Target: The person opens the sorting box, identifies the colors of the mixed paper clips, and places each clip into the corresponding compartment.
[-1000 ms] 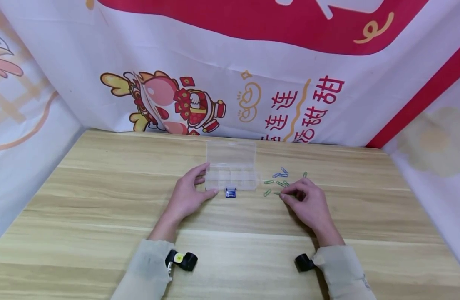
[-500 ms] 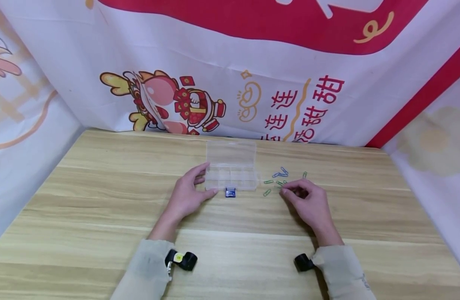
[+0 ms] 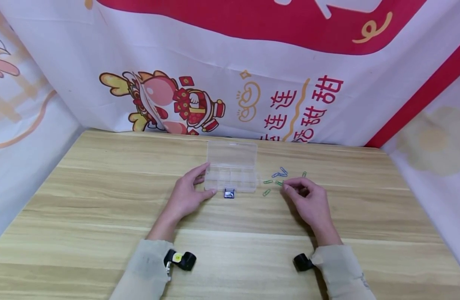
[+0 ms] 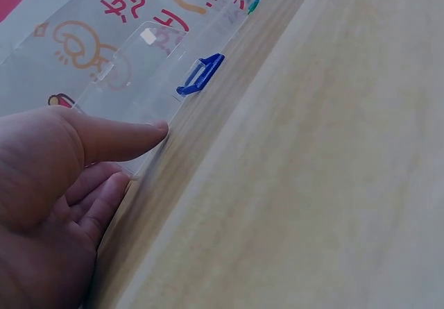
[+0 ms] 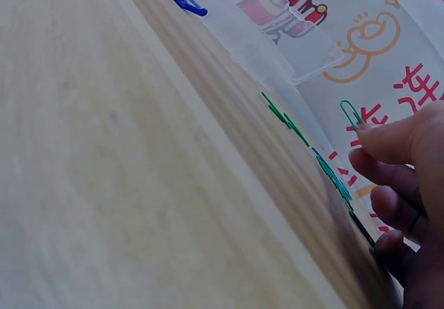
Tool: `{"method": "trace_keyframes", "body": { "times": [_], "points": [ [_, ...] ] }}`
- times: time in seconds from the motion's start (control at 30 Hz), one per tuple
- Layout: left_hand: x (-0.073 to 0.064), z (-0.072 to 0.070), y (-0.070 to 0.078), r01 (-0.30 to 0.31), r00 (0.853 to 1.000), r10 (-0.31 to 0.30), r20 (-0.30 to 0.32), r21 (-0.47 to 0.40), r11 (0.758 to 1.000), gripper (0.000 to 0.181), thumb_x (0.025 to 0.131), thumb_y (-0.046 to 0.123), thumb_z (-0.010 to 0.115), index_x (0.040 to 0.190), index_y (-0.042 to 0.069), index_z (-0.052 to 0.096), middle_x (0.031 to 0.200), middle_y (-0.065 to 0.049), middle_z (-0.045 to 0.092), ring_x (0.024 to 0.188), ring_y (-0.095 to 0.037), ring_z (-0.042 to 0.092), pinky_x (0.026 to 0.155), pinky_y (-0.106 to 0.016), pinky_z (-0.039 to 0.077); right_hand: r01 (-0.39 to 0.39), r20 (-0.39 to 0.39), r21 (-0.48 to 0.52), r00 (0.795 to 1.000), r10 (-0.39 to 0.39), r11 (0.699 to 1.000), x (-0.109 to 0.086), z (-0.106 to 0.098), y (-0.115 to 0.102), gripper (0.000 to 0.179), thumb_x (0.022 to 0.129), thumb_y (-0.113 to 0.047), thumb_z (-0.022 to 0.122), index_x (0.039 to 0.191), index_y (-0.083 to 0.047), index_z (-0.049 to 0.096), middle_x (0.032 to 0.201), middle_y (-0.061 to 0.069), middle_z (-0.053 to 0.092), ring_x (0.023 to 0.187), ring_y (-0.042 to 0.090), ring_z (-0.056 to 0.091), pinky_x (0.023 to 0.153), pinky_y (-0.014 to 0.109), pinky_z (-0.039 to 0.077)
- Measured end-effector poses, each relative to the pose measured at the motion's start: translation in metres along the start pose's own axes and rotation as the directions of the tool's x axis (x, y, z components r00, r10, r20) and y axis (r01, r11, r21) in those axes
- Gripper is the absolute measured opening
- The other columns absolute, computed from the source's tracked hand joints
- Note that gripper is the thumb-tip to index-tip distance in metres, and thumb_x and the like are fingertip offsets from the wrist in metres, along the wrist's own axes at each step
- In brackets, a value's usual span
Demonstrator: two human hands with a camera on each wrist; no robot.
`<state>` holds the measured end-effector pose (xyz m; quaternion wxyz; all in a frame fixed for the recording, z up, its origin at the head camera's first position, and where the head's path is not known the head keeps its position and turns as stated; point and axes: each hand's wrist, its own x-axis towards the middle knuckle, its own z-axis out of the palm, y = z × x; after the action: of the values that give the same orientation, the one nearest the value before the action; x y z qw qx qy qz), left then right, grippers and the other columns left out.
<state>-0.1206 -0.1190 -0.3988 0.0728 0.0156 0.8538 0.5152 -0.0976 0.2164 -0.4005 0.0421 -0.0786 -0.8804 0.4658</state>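
A clear plastic compartment box [image 3: 242, 183] lies on the table with its lid [image 3: 231, 153] raised at the back and a blue latch [image 3: 229, 193] on its front edge. My left hand [image 3: 186, 196] holds the box's left end, thumb at the front corner and fingers along the side. To the right of the box, my right hand [image 3: 308, 200] pinches a green paper clip [image 5: 350, 112] between thumb and forefinger, held up off the table in the right wrist view. Near those fingertips lie loose green paper clips [image 3: 267, 181] and, farther back, blue paper clips [image 3: 280, 174].
One more green clip [image 3: 304, 173] lies behind my right hand. The wooden table [image 3: 230, 246] ends at the back against a printed cloth [image 3: 158, 50]. Each wrist carries a black camera mount [image 3: 186, 261].
My right hand has picked a green paper clip off the table and drawn it slightly up and back. The left hand stays on the box.
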Motion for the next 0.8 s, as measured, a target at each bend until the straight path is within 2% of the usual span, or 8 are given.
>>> {"method": "trace_keyframes", "body": {
  "times": [0.17,0.4,0.8],
  "points": [
    [0.0,0.0,0.0,-0.011,1.0,0.011,0.002,0.01,1.0,0.085,0.091,0.009,0.085,0.165,0.022,0.044,0.163,-0.014,0.052,0.146,-0.037,0.057,0.123,-0.048,0.05,-0.006,-0.029,0.048,1.0,0.007,0.999,0.0,0.005,-0.003,0.018,0.103,-0.029,0.075,0.116,-0.018,0.079,0.113,0.005,0.075,0.097,0.019,0.059,0.077,0.021,0.05],
    [0.0,0.0,0.0,-0.019,1.0,0.019,0.002,0.022,1.0,0.084,0.092,0.009,0.085,0.165,0.02,0.044,0.162,-0.016,0.053,0.145,-0.038,0.057,0.123,-0.05,0.049,0.052,-0.085,0.118,0.996,-0.042,0.992,0.0,0.018,-0.011,0.014,0.103,-0.023,0.075,0.112,-0.015,0.08,0.108,0.004,0.076,0.091,0.015,0.06,0.072,0.019,0.05],
    [0.001,-0.001,0.003,-0.026,1.0,0.026,0.002,0.021,0.999,0.081,0.093,0.008,0.084,0.164,0.018,0.046,0.161,-0.018,0.053,0.144,-0.04,0.057,0.123,-0.052,0.049,0.071,-0.068,0.153,0.996,-0.061,0.986,-0.001,0.039,-0.027,0.012,0.101,-0.02,0.076,0.112,-0.017,0.08,0.106,0.004,0.074,0.092,0.019,0.06,0.074,0.021,0.051]
  ]
}}
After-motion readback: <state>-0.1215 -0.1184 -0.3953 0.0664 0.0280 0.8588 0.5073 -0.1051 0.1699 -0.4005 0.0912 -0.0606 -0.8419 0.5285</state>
